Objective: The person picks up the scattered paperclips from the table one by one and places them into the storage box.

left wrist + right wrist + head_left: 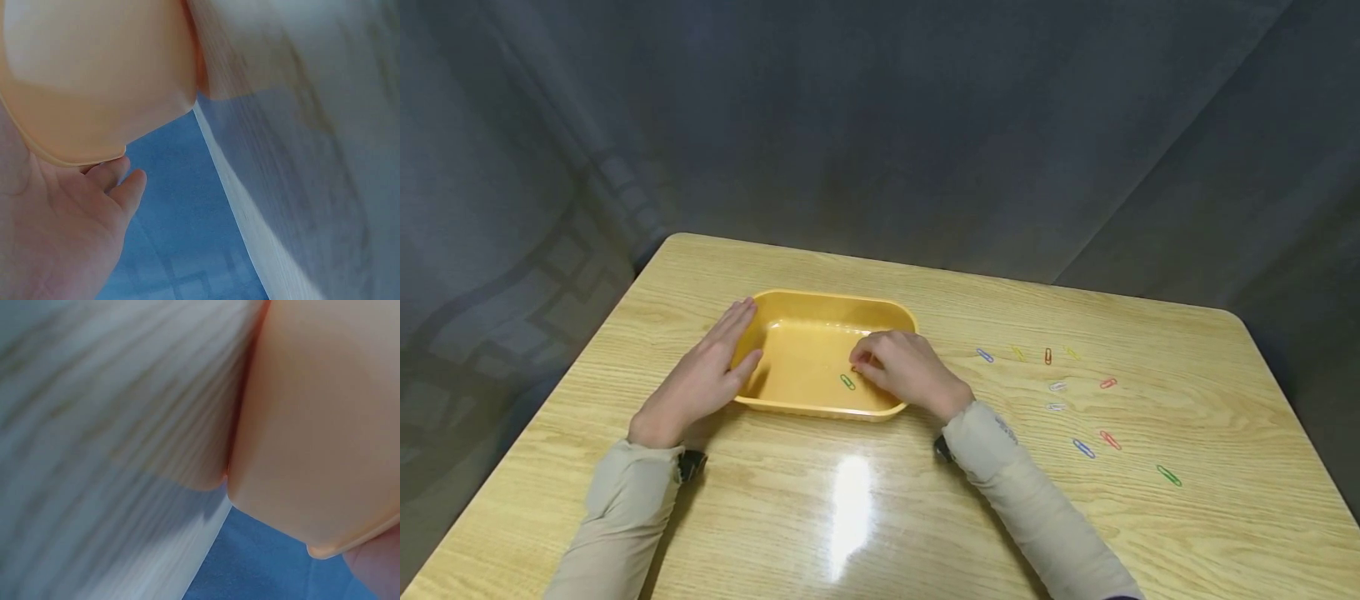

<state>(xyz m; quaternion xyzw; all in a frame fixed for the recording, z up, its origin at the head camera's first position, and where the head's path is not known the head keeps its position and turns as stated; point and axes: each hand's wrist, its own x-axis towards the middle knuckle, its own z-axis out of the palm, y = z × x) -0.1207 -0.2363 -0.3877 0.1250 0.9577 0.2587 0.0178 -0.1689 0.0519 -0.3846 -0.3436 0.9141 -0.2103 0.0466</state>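
Note:
A yellow plastic tray (820,410) sits on the table. The left hand (703,371) rests against its left rim, fingers straight along the edge and thumb over the inner side; in the left wrist view the palm of this hand (69,219) lies against the tray's rim (69,164). Reaching over the tray's right side, the right hand (902,367) pinches a small reddish paper clip (854,369) near the bottom. Close by its fingertips, a green paper clip (847,382) lies in the tray. The right wrist view shows mostly the tray's outer wall (312,437), with little of the hand.
Several loose paper clips lie on the table right of the tray, among them a blue clip (985,355), a red clip (1048,356), a white clip (1056,407) and a green clip (1168,476). Dark curtains (880,142) hang behind the wooden table (760,517).

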